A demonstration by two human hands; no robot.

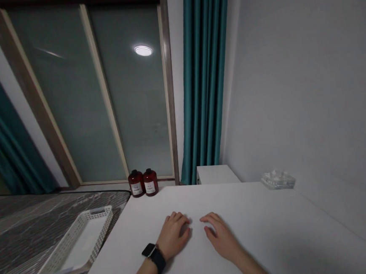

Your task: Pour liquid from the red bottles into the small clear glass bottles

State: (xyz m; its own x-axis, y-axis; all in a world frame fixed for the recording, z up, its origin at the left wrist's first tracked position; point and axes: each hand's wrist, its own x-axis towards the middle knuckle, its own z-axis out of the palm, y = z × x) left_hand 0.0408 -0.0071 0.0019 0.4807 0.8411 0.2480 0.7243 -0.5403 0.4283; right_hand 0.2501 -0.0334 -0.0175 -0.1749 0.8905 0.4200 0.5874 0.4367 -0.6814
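Red bottles (pixel 150 184) stand untouched at the far left of the white table (pixel 246 210); no handling is under way. Nearer you, your empty left hand (pixel 174 235) and right hand (pixel 222 238) face each other, apart, fingers loosely curled, a black watch (pixel 157 259) on your left wrist.
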